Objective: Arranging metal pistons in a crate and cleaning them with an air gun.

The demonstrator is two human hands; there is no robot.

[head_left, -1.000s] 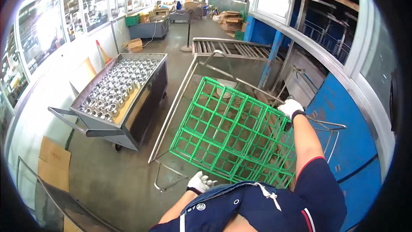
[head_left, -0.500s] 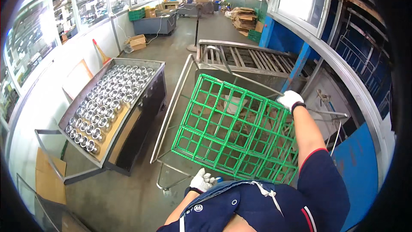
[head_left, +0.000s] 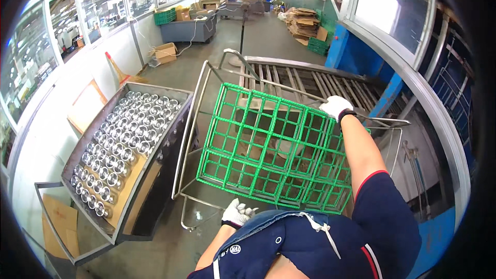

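Note:
A green wire grid rack (head_left: pixel 264 144), split into square cells, lies tilted on a metal tube cart (head_left: pixel 187 134) in front of me. My right hand (head_left: pixel 337 107), in a white glove with a dark wristband, is closed at the rack's far right corner, around the cart's rail there. Near my waist, just outside the rack's near edge, my gloved left hand (head_left: pixel 238 213) has its fingers curled where a low bar of the cart runs into it. My apron partly hides that grip.
To the left stands a metal tray trolley (head_left: pixel 139 196) with rows of clear glass jars (head_left: pixel 124 137). Beyond the cart lies a slatted roller conveyor (head_left: pixel 289 80) beside a blue post (head_left: pixel 385 95). Further off are a cardboard box (head_left: pixel 165 52), stacked cardboard (head_left: pixel 304 23) and a grey bin (head_left: pixel 188 30).
The cart and rack have shifted slightly left in view, both hands moving along with them. The jar trolley appears closer and lower, and the conveyor shows more.

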